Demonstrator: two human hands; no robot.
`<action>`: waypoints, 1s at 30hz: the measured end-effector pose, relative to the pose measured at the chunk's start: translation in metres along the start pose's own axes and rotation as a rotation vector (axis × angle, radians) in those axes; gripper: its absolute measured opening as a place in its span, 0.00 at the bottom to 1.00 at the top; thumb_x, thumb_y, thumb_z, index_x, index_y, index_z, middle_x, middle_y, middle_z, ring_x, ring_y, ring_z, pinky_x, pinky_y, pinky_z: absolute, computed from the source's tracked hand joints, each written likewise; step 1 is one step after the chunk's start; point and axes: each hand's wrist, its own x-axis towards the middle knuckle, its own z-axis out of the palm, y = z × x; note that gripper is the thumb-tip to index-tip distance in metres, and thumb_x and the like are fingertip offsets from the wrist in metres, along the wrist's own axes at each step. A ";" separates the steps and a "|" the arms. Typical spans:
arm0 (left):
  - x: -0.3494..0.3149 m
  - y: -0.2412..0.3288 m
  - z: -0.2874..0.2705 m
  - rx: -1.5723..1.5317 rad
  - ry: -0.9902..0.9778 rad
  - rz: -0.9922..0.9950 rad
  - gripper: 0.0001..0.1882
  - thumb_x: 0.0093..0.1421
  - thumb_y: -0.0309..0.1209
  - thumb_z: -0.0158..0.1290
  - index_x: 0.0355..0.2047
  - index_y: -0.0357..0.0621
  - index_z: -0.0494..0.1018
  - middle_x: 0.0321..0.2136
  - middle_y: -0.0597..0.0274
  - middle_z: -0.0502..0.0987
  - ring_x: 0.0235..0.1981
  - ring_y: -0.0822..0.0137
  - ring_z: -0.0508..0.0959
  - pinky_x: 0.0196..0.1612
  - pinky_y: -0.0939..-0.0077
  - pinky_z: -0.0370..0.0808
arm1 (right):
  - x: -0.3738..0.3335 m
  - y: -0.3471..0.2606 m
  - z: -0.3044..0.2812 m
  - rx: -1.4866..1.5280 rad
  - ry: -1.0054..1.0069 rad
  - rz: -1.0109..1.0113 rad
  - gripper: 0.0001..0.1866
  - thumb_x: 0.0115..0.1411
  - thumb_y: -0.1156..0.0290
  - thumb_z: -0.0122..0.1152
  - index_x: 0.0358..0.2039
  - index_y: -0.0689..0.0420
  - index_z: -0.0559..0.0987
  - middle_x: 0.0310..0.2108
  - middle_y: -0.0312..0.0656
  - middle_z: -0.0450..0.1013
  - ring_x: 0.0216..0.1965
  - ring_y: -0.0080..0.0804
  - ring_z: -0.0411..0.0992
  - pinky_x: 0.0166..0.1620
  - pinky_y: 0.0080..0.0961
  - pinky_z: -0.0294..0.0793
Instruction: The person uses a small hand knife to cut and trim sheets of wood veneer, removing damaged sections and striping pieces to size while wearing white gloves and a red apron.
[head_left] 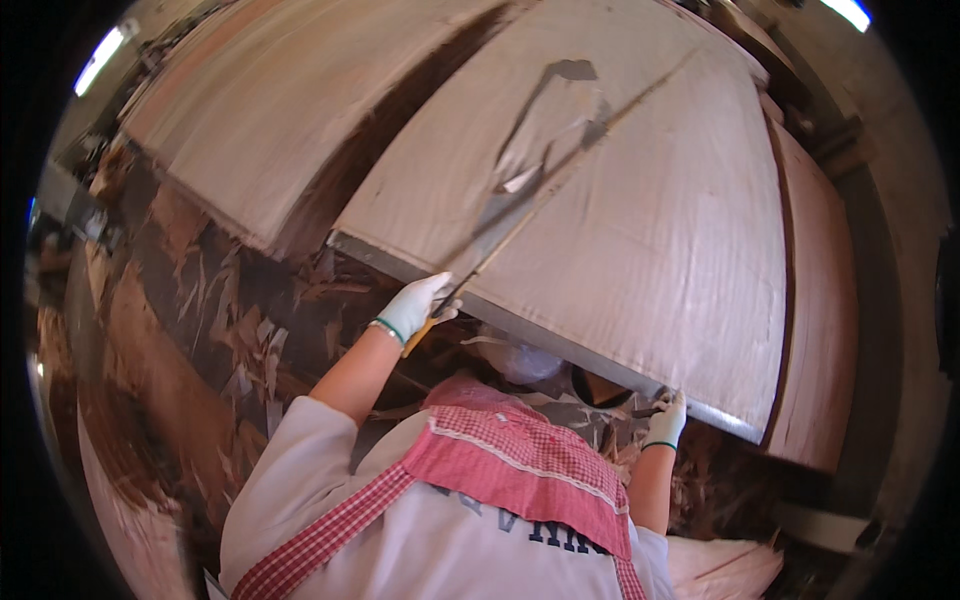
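My left hand [420, 305], in a white glove with a green cuff, is closed round the near end of a long thin stick [524, 219]. A yellow end [418, 337] juts out below the fist, and the stick slants away to the right over a wide, pale wood veneer sheet [660, 230]. Beside it the sheet has a torn gap showing grey, with loose veneer scraps [522, 180]. My right hand [667, 418], gloved alike, is at the sheet's near edge, its fingers closed by a small dark thing that I cannot make out.
More veneer stacks stand to the left [270, 120] and right [815, 300], with a dark gap before the left one. Broken veneer pieces [250, 350] litter the floor at left. Under the near edge [540, 345] are a clear plastic bag [525, 362] and a dark round opening.
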 end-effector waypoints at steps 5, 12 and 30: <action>0.013 -0.005 -0.002 -0.192 -0.031 0.028 0.15 0.68 0.41 0.47 0.42 0.40 0.70 0.35 0.53 0.78 0.33 0.58 0.81 0.30 0.65 0.82 | 0.021 -0.004 0.022 -0.010 0.009 -0.079 0.12 0.64 0.61 0.59 0.28 0.53 0.71 0.18 0.30 0.61 0.13 0.18 0.54 0.13 0.14 0.52; 0.020 -0.009 -0.021 -0.269 -0.094 -0.083 0.19 0.67 0.44 0.47 0.40 0.39 0.72 0.33 0.55 0.79 0.28 0.58 0.80 0.29 0.68 0.82 | 0.003 -0.064 0.050 -0.100 -0.018 -0.412 0.10 0.61 0.66 0.60 0.26 0.51 0.70 0.19 0.29 0.62 0.14 0.17 0.55 0.15 0.16 0.53; 0.060 -0.030 -0.014 0.227 0.509 0.466 0.08 0.60 0.30 0.55 0.33 0.40 0.67 0.22 0.57 0.74 0.15 0.62 0.76 0.11 0.67 0.76 | 0.082 0.033 -0.043 -0.211 0.169 -0.551 0.05 0.56 0.76 0.62 0.31 0.57 0.74 0.18 0.32 0.68 0.13 0.23 0.61 0.16 0.23 0.57</action>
